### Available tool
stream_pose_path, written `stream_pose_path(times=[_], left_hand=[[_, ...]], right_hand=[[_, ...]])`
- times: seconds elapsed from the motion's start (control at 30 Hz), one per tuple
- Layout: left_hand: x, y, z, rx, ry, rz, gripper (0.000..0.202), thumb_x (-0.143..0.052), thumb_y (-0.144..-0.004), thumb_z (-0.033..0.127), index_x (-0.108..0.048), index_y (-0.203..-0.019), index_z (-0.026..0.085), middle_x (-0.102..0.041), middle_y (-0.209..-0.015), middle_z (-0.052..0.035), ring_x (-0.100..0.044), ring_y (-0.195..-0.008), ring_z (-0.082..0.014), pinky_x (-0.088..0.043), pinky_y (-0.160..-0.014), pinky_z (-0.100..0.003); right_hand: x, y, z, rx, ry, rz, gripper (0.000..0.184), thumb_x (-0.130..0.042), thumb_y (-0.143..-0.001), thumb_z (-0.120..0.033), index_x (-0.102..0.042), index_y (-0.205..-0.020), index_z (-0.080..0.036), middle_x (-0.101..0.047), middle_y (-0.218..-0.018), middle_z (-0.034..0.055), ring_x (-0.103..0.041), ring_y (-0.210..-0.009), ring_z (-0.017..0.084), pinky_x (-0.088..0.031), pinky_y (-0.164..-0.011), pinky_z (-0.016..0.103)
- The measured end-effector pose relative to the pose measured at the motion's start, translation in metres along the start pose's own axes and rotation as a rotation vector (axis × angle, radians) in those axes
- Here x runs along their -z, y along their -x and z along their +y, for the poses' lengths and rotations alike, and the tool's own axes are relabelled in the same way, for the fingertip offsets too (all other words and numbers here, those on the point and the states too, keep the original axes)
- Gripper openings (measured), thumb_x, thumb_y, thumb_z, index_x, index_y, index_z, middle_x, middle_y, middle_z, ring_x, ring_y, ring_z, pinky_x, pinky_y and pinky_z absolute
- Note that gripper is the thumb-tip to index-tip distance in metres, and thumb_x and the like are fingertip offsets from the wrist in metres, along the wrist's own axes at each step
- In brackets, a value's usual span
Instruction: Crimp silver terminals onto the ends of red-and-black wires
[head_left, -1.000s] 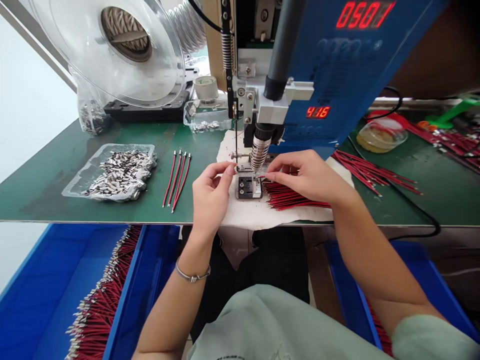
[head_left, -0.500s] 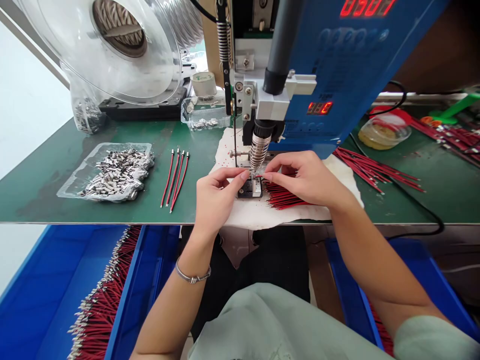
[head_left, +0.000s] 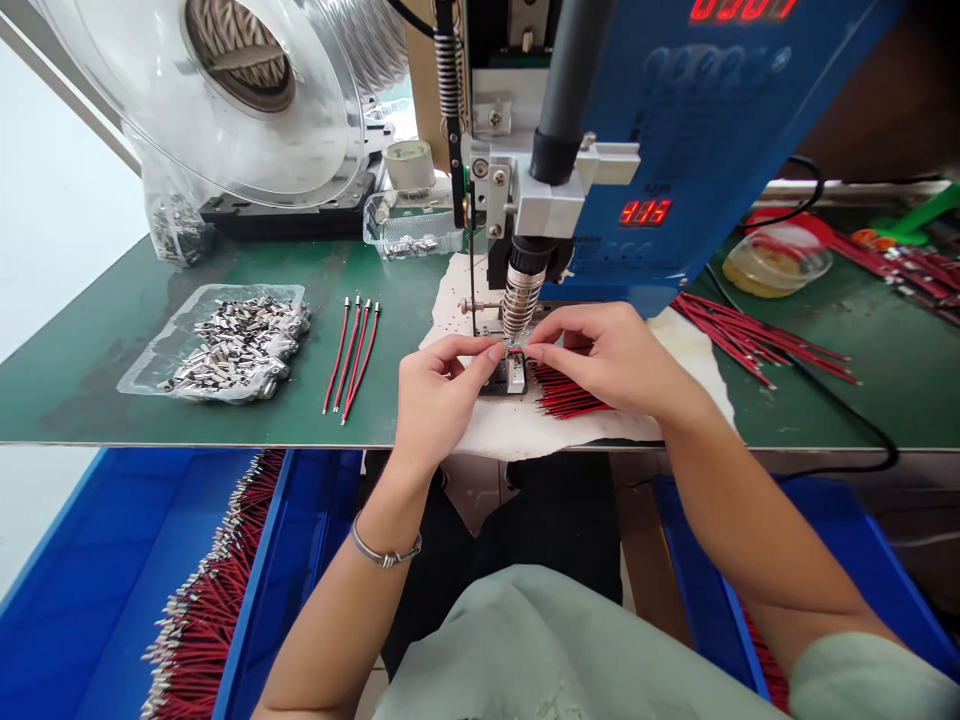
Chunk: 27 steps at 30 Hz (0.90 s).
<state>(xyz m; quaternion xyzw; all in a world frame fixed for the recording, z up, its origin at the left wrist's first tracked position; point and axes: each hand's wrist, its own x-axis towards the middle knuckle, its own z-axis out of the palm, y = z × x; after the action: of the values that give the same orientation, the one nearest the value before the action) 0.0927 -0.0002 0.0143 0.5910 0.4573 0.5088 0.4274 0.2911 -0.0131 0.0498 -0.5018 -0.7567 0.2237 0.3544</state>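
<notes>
Both of my hands meet under the spring-wrapped tip [head_left: 520, 300] of a blue soldering machine [head_left: 637, 260], just above a small metal fixture [head_left: 514, 374]. My left hand [head_left: 442, 390] is closed in a pinch at the fixture's left side; what lies between thumb and forefinger is too small to make out. My right hand [head_left: 600, 350] pinches a short red wire, whose end shows at the gap between the hands. Beneath the right hand a bundle of red wires [head_left: 566, 392] rests on a white cloth [head_left: 495, 430].
On the left are a clear tray of metal caps [head_left: 244, 340] and several capped red wires [head_left: 352, 350]. Behind stand a large clear spool [head_left: 142, 100] and a tape roll [head_left: 409, 165]. More red wires [head_left: 757, 335] lie right. A blue bin [head_left: 82, 560] sits below the table edge.
The hands stay almost in place at the fixture, with the left shifted slightly right. The machine's lower red display shows different digits. The view has moved a little.
</notes>
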Motion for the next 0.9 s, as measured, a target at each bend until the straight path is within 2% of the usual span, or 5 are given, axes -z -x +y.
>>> stream_pose_path(times=[0.5, 0.9], left_hand=[[0.0001, 0.0002, 0.0032, 0.009, -0.028, 0.005, 0.02, -0.081, -0.077, 0.038, -0.081, -0.083, 0.019, -0.067, -0.066, -0.003, -0.047, -0.054, -0.0103, -0.033, -0.051, -0.025], [-0.0003, 0.0012, 0.0042, 0.015, -0.04, 0.01, 0.02, -0.08, -0.077, 0.039, -0.081, -0.083, 0.02, -0.069, -0.069, -0.0037, -0.049, -0.056, -0.0112, -0.035, -0.052, -0.025]], right_hand=[[-0.0066, 0.0024, 0.0032, -0.033, 0.013, 0.08, 0.016, -0.069, -0.088, -0.033, -0.076, -0.08, -0.021, -0.068, -0.065, -0.0032, -0.047, -0.051, 0.008, -0.037, -0.054, 0.026], [-0.0086, 0.0038, 0.0016, -0.04, 0.034, 0.111, 0.015, -0.07, -0.086, -0.032, -0.077, -0.08, -0.021, -0.07, -0.066, -0.0022, -0.051, -0.051, 0.008, -0.039, -0.054, 0.026]])
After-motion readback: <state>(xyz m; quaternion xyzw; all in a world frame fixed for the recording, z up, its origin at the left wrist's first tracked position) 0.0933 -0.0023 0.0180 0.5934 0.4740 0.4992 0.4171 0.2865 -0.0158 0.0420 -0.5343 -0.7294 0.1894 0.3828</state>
